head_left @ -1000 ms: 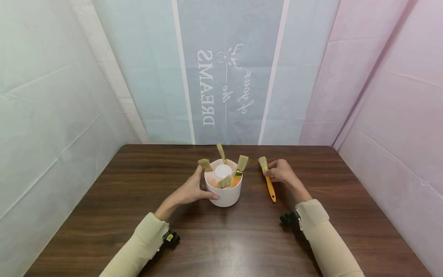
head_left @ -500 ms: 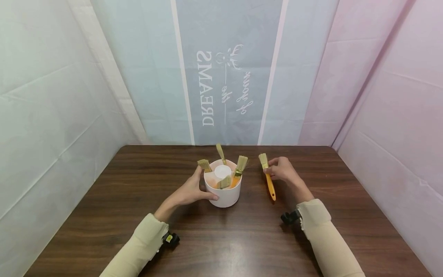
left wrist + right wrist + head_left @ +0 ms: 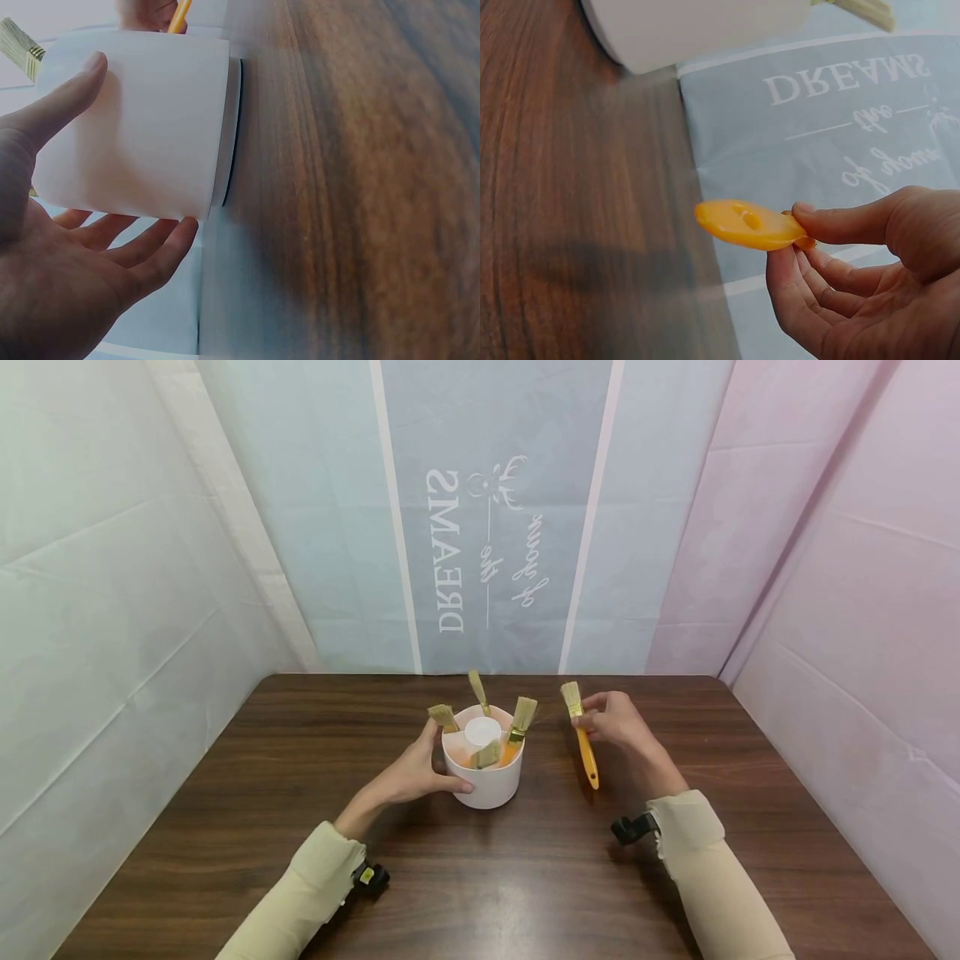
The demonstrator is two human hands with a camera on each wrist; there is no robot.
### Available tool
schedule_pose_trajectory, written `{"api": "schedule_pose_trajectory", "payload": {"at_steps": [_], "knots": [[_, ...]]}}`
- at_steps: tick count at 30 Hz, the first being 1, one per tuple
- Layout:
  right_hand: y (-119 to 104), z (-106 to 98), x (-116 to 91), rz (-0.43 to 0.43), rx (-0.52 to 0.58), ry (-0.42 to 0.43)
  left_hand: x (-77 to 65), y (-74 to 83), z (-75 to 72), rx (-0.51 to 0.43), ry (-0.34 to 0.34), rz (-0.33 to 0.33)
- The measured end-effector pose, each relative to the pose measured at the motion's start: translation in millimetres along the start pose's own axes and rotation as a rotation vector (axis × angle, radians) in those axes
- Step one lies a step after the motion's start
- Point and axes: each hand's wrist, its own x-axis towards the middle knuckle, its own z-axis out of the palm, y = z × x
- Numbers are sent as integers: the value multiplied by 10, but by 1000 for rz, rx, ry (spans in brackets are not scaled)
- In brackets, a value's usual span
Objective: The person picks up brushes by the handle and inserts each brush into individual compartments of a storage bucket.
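A round white divided holder (image 3: pixel 491 792) stands on the table with several paintbrushes in it, bristles up; one is the brush at its right side (image 3: pixel 525 714). My left hand (image 3: pixel 408 774) grips the holder from the left. In the left wrist view, the thumb lies across the holder's wall (image 3: pixel 161 124) and the fingers wrap the other side. To the right of the holder, my right hand (image 3: pixel 621 723) pinches a paintbrush (image 3: pixel 587 762) near its metal band, bristles up and tilted slightly left. The right wrist view shows its yellow handle end (image 3: pixel 727 223) raised off the table.
The dark wood table (image 3: pixel 495 893) has its far edge just behind the holder. A printed cloth backdrop (image 3: pixel 510 543) hangs beyond that edge, with pale cloth walls (image 3: pixel 127 593) at both sides. Each wrist wears a small black camera (image 3: pixel 632 829).
My right hand has lifted a little, moving away from me with the paintbrush. The left hand and the holder stay practically where they were.
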Motion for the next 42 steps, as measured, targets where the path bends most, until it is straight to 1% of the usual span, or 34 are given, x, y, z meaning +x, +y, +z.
{"api": "schedule_pose_trajectory", "payload": {"at_steps": [7, 19, 30, 35, 42], "knots": [[-111, -27, -62, 3, -4, -20, 5, -28, 1, -14, -11, 10], [-267, -84, -144, -22, 1, -22, -1, 6, -9, -36, -14, 17], [-388, -85, -256, -85, 7, -23, 16, -35, -3, -10, -10, 3], [-471, -95, -334, -94, 1, -26, 13, -25, -1, -10, -8, -2], [-581, -88, -425, -100, 31, -35, 6, -24, 6, -14, -4, -1]]}}
